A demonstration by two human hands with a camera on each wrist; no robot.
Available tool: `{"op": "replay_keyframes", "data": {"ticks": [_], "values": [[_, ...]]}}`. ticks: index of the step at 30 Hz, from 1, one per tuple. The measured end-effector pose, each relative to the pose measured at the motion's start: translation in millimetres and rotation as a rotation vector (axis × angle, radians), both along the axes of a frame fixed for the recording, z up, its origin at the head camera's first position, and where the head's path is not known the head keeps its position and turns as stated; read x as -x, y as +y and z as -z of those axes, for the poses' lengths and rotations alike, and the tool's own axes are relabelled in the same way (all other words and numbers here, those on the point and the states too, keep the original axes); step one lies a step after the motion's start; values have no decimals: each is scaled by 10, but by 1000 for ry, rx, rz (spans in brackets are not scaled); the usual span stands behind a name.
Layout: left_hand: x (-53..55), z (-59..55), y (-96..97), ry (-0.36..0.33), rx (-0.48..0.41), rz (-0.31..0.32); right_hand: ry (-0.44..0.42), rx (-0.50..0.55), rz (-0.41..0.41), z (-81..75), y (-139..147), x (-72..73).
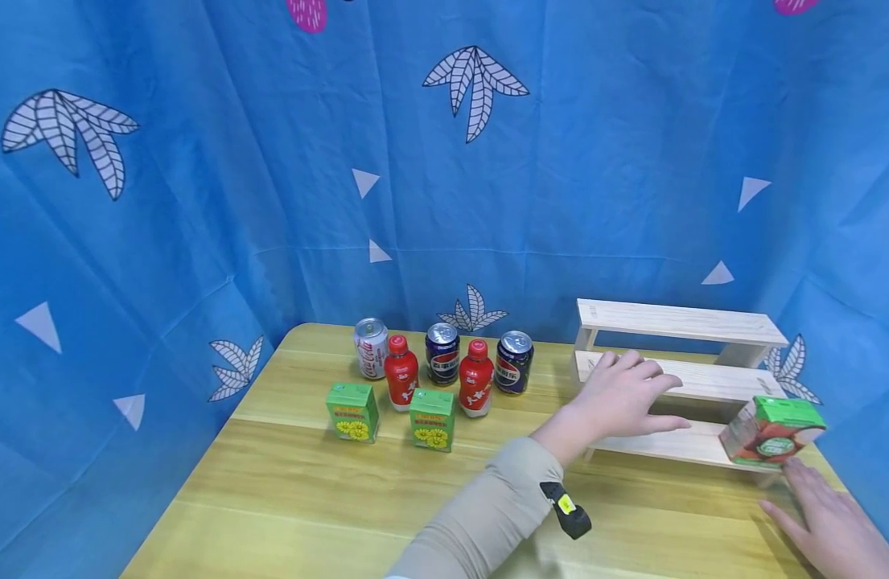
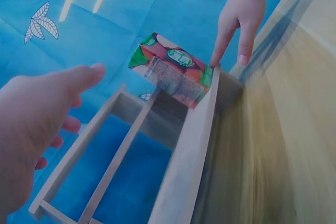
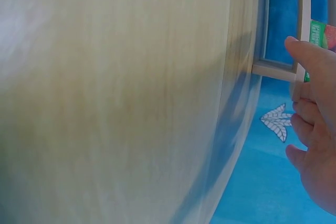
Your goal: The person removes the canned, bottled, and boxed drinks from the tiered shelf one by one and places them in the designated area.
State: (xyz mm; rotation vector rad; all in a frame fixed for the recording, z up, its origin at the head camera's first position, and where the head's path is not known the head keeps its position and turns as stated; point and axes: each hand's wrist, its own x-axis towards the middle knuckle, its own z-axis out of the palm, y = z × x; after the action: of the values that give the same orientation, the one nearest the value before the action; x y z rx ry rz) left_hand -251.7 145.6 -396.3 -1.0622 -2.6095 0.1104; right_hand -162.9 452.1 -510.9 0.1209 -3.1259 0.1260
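A red-brown juice box with a green top (image 1: 775, 434) stands at the right end of the lowest board of a pale wooden three-step rack (image 1: 676, 322). My right hand (image 1: 828, 515) is at the front right corner of that board, its fingers extended, a fingertip right by the base of the juice box (image 2: 176, 69). Over the left part of the rack hovers my left hand (image 1: 625, 398), fingers spread and holding nothing. The left wrist view shows that hand (image 2: 37, 124) with its thumb pointing toward the box.
Left of the rack stand two green drink boxes (image 1: 353, 412) (image 1: 432, 420), two red bottles (image 1: 401, 374) (image 1: 476, 379), two dark blue cans (image 1: 442, 354) (image 1: 515, 363) and a silver-white can (image 1: 372, 350). A blue patterned curtain (image 1: 596, 161) surrounds the wooden table (image 1: 306, 507).
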Motion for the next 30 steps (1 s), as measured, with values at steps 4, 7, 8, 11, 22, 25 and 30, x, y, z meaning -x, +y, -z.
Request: {"op": "replay_keyframes", "data": {"ticks": [4,7,8,11,22,25,30], "values": [[3,0,121,-24,-6,12,-7,-11,24,-23,5,-28],[0,2,199,-32,-5,18,-7,-19,29,-42,3,-40],[-3,4,223,-32,-5,19,-9,-17,29,-49,3,-43],[-11,10,294,-31,-2,17,-7,-10,27,-66,7,-54],[-15,72,511,-76,-3,0,45,9,-3,-84,12,-50],[-4,108,511,-78,-13,-12,63,28,-29,-77,-20,-34],[27,163,536,-84,-30,-11,72,46,-34,-77,-48,-45]]}}
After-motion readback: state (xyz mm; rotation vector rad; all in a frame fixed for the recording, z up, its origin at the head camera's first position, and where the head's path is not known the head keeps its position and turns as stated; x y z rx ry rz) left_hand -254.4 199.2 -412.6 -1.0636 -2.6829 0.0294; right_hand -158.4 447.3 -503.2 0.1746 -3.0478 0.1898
